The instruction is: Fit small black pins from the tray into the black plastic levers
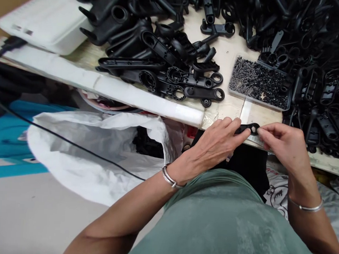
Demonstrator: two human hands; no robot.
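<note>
At the table's front edge, my left hand (221, 139) grips a black plastic arm piece (247, 128) with a ring-shaped end, fingers wrapped over its left part. The ring end points right, toward my right hand (282, 142). That hand's thumb and index finger are pinched together right at the ring; whatever is between them is too small or hidden to make out. Just beyond the hands stands a clear plastic box (231, 84) full of tiny black parts. Similar black ring-ended pieces (204, 93) lie to the left of the box.
Heaps of black plastic parts (325, 86) cover the table's back and right side. A white strip (148, 99) runs along the left front edge, near a white case (46, 25). Below hangs an open white sack (71, 148) with black pieces inside; a black cable (72, 140) crosses it.
</note>
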